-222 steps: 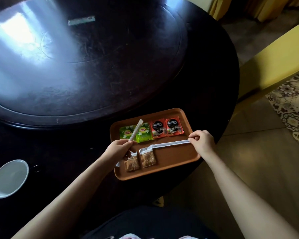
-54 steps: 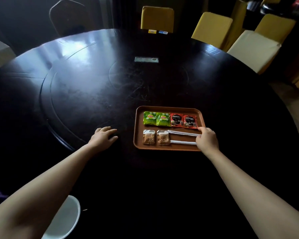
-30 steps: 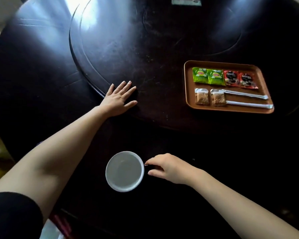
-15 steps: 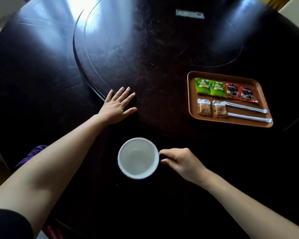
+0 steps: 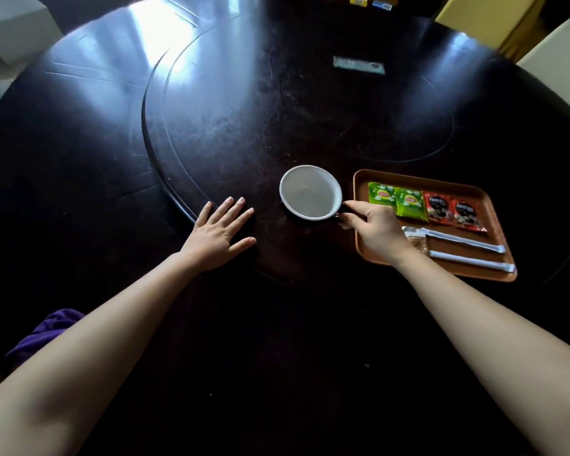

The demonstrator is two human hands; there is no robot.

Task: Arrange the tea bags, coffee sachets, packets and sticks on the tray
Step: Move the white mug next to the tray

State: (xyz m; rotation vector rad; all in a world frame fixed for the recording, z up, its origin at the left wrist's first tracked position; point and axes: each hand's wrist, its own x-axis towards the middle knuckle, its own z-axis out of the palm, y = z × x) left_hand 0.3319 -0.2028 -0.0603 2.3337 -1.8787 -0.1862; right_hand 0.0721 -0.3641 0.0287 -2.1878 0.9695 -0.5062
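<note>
A round dark table (image 5: 244, 126) fills the view. An orange-brown tray (image 5: 468, 274) sits on it at right of centre.

Tray contents, far row, left to right: two green tea bags (image 5: 397, 200) side by side, then two red coffee sachets (image 5: 451, 212) side by side, all lying flat. Near row: one small packet (image 5: 417, 241) with brown contents is partly visible at the left, and the right forearm covers the area beside it. Two long white sticks (image 5: 464, 250) lie parallel to each other, running from that packet toward the tray's right end.

The right hand (image 5: 375, 228) lies over the tray's near-left corner. Its thumb and fingers are pinched on the dark handle of a cup (image 5: 310, 192) with a white interior. The cup stands just left of the tray; contact with the tray rim cannot be confirmed in this dim view.

The left hand (image 5: 219, 233) lies flat on the table, palm down, fingers spread, holding nothing, left of the cup and apart from it.

A small pale rectangular item (image 5: 358, 65) lies on the far part of the table.
</note>
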